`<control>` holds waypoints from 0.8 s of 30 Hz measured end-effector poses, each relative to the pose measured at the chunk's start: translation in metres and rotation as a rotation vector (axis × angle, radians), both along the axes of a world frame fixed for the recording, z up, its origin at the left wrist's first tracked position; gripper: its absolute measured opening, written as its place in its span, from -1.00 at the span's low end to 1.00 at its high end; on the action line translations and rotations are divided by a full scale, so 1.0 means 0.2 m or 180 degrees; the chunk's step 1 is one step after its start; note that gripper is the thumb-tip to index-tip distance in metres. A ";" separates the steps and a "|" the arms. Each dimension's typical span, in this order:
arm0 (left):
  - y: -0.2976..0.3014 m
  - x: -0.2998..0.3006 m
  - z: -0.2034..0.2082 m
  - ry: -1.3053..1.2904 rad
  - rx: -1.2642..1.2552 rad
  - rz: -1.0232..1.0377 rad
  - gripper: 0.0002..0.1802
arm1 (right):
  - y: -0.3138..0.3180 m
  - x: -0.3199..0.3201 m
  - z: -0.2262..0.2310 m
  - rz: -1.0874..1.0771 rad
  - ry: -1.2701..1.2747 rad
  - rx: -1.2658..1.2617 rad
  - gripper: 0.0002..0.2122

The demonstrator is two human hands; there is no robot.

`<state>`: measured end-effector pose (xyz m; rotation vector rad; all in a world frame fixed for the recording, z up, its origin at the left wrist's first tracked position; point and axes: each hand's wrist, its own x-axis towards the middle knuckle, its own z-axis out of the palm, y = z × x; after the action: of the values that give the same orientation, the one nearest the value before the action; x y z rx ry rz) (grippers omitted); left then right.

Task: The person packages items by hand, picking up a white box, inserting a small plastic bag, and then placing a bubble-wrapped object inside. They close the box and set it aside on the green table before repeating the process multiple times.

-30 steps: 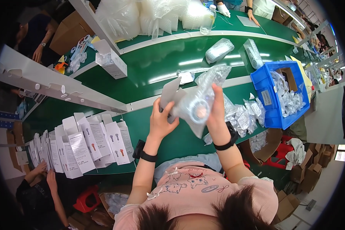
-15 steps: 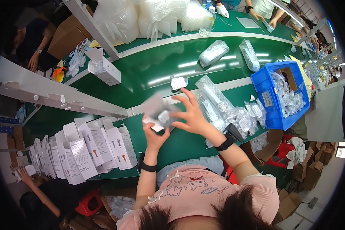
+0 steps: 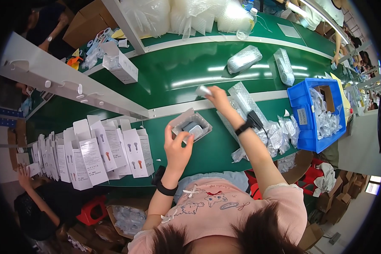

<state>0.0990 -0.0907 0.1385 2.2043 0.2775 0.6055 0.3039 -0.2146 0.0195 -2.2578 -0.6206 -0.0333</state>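
My left hand [image 3: 178, 144] is closed around the near left side of an open white box [image 3: 206, 132], tilted so that its inside shows. Within it lie a dark grey piece and a pale, rounded piece, their kind unclear. Farther off, my right hand [image 3: 219, 98] grips a small white packet [image 3: 203, 91] over the metal rail of the green bench. Right of the box lie bubble-wrapped parcels [image 3: 246, 99] and a heap of small clear plastic packets [image 3: 279, 133].
Many white printed boxes [image 3: 91, 167] stand in rows at the left. A blue bin [image 3: 302, 127] of plastic packets sits at the right. Wrapped parcels [image 3: 244, 59] lie on the far bench beside a tall white box [image 3: 125, 71]. A metal post [image 3: 72, 80] slants across the left. Co-workers sit nearby.
My right hand has left the box and moved to the white packet, which it now holds, lifted off the bench. The box in my left hand has shifted slightly right.
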 end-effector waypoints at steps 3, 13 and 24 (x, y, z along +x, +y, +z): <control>0.06 0.03 -0.01 0.0103 -0.0482 0.0196 -0.86 | -0.14 -0.17 0.40 -0.0139 0.0672 0.1674 -0.68; 0.08 0.08 0.01 0.0058 -0.1051 0.0339 -0.87 | -0.01 -0.48 0.81 0.2824 -0.1369 -0.1321 -0.65; 0.29 -0.05 -0.10 -0.0518 -0.0945 0.0451 -0.48 | -0.15 -0.41 0.70 0.2695 -0.1254 -0.0013 -0.41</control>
<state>0.0889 -0.0322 0.1180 1.8505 0.4126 0.7650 0.2213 -0.2451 0.1588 -1.8314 -1.7329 -0.0556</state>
